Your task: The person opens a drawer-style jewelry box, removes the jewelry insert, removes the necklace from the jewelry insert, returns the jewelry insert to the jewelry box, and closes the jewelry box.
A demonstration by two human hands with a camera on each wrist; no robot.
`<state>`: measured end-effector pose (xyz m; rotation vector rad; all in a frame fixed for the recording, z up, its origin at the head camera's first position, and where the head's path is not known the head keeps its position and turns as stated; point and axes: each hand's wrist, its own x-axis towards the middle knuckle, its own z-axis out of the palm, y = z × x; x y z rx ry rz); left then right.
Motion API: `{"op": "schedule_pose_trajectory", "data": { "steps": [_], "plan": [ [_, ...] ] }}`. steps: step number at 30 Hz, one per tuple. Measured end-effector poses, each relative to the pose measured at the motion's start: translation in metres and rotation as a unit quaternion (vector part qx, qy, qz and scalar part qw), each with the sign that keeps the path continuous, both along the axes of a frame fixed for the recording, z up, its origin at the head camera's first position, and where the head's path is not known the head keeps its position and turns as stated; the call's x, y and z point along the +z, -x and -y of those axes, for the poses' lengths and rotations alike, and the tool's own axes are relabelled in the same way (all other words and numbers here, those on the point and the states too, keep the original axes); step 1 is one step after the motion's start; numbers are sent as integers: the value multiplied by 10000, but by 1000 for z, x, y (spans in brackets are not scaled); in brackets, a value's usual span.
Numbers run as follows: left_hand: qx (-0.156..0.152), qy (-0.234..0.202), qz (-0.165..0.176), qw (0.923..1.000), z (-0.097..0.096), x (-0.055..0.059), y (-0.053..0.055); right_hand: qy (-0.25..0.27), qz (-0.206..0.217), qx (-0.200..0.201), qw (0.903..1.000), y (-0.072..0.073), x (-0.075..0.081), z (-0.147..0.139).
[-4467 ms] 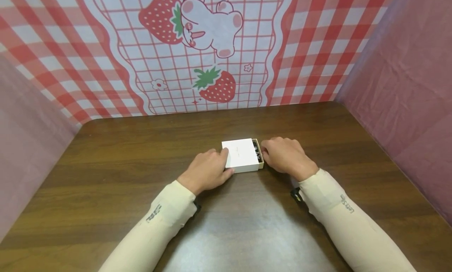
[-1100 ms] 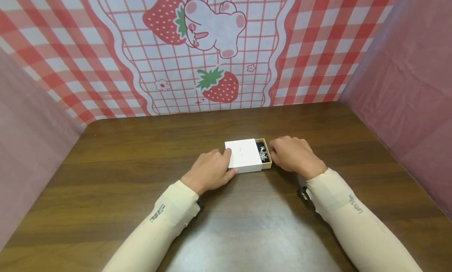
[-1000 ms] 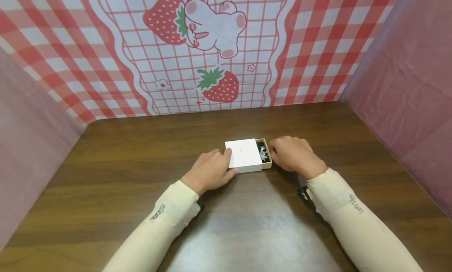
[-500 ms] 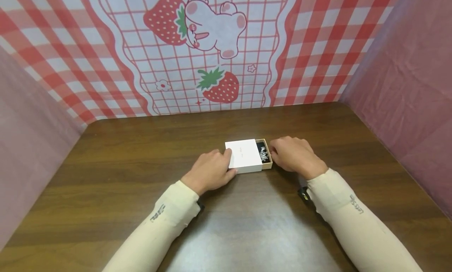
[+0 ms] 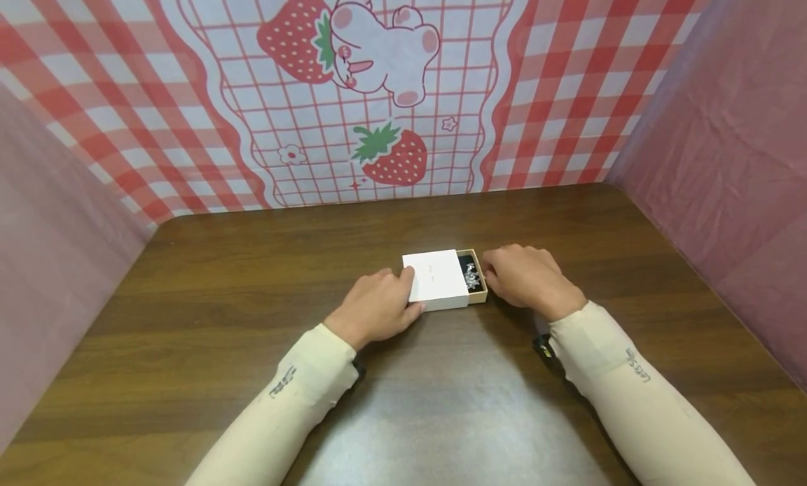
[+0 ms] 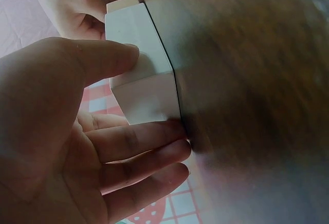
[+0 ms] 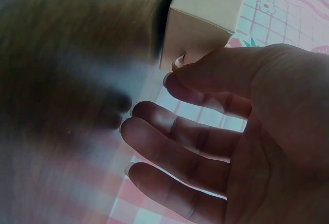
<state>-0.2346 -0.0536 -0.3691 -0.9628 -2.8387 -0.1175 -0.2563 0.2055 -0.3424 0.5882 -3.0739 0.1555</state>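
A white slide-out box (image 5: 435,280) lies on the table with its tan-edged drawer (image 5: 478,296) partly out on the right. Inside the drawer, a silvery, sparkling piece of jewelry (image 5: 471,276) rests on a black lining. My left hand (image 5: 375,305) grips the white sleeve's left end, thumb on the near side and a forefinger over the top. In the left wrist view the other fingers (image 6: 149,152) lie past the sleeve's end. My right hand (image 5: 526,279) pinches at the drawer's outer end, thumb and forefinger tips together there; the right wrist view shows the other fingers (image 7: 175,147) loosely bent.
The box and both hands are in the middle of a brown wooden table (image 5: 265,255). Behind it hangs a red-and-white checked cloth (image 5: 567,87) with strawberries. Pink cloth (image 5: 725,157) walls off both sides.
Since the earliest frame the drawer has slid farther out to the right with my right hand, and more of the jewelry shows. Over the last second almost nothing has moved.
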Motion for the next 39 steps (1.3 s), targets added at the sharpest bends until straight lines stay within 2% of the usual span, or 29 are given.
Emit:
{"op": "schedule_pose_trajectory", "data": {
  "steps": [39],
  "plan": [
    [92,105,143,9998,0,1,0,-24,87,-15,10000,1,2,-4]
  ]
}}
